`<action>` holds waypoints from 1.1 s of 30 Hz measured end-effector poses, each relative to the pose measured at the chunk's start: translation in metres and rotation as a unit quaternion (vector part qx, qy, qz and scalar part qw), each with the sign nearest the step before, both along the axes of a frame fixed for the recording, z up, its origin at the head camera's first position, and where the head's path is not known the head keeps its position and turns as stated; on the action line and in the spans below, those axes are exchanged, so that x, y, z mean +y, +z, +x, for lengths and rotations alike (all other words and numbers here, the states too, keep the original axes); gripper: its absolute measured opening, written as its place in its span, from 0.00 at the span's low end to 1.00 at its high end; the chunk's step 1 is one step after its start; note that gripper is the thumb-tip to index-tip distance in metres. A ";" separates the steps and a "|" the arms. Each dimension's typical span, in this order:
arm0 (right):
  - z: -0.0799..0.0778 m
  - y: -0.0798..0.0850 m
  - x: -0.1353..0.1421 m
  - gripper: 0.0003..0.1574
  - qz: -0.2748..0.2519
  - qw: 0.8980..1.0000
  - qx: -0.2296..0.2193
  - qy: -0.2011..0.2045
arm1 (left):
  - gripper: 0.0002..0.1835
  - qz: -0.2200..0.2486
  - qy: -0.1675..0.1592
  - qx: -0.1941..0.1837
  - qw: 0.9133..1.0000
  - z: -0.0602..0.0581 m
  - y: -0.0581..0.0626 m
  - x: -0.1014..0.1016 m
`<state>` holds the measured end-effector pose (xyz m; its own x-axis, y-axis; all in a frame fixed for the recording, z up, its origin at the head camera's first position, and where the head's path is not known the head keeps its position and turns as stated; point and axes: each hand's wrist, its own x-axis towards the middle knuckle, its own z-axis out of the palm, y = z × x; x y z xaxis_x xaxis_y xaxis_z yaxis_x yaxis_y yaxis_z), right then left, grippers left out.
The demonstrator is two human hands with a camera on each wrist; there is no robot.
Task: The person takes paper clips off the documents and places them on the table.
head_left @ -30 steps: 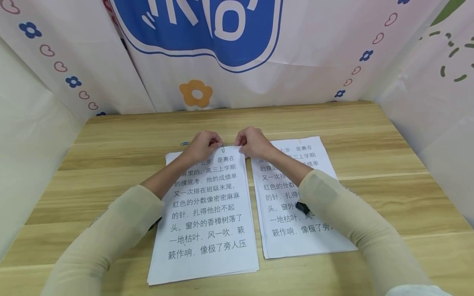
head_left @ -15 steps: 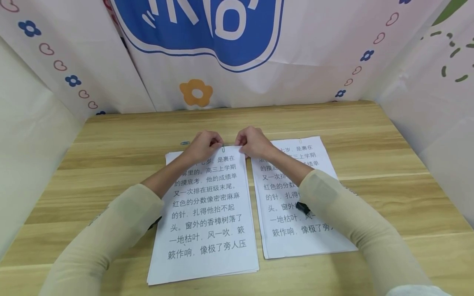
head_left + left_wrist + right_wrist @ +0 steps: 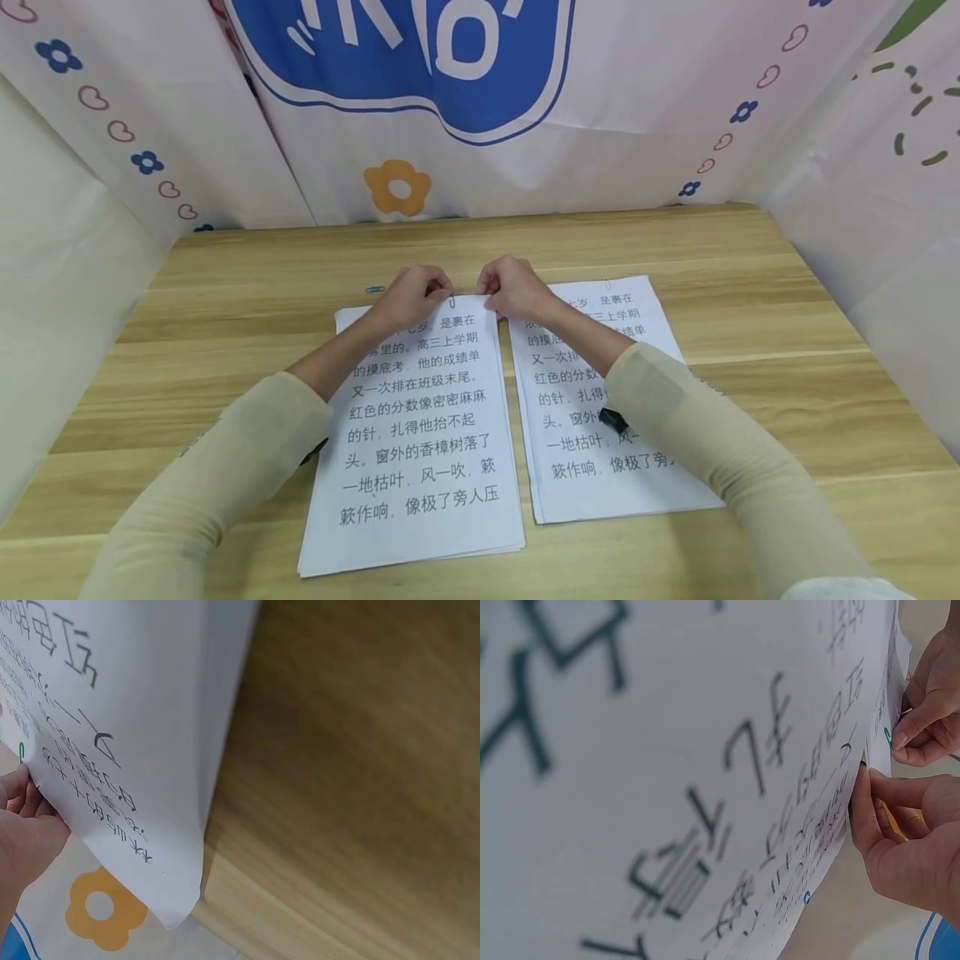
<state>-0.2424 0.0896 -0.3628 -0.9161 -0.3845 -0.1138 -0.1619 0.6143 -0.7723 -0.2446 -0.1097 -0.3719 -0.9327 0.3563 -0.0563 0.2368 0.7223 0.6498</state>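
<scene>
Two stacks of printed sheets lie side by side: the left stack [image 3: 420,433] and the right stack [image 3: 630,496]. Thumb and finger of my left hand [image 3: 412,296] pinch a green paper clip [image 3: 888,737] at the left stack's top edge. My right hand [image 3: 516,288] pinches that stack's top right corner, close beside the left one. In the left wrist view the left hand [image 3: 30,832] is at the green clip [image 3: 22,752]. The right wrist view shows the right hand [image 3: 907,840] with thumb and finger on the paper edge.
A blue paper clip [image 3: 374,290] lies on the wooden table [image 3: 247,275] behind the left stack. Another small clip [image 3: 607,284] sits on the right stack's top edge, under which my right forearm passes over the sheets. A printed cloth [image 3: 555,175] hangs behind the table.
</scene>
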 end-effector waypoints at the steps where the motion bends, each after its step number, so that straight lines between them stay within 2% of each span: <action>1: 0.000 0.000 0.000 0.09 0.001 1.000 0.001 0.000 | 0.07 0.000 0.000 0.001 1.000 0.000 0.000 0.000; 9: -0.001 0.001 -0.001 0.09 0.006 1.000 0.000 -0.001 | 0.07 0.002 -0.002 0.004 1.000 -0.001 0.000 0.000; 33: 0.002 0.001 -0.001 0.08 0.011 1.000 0.000 -0.009 | 0.07 0.013 0.024 -0.015 1.000 0.002 0.001 0.001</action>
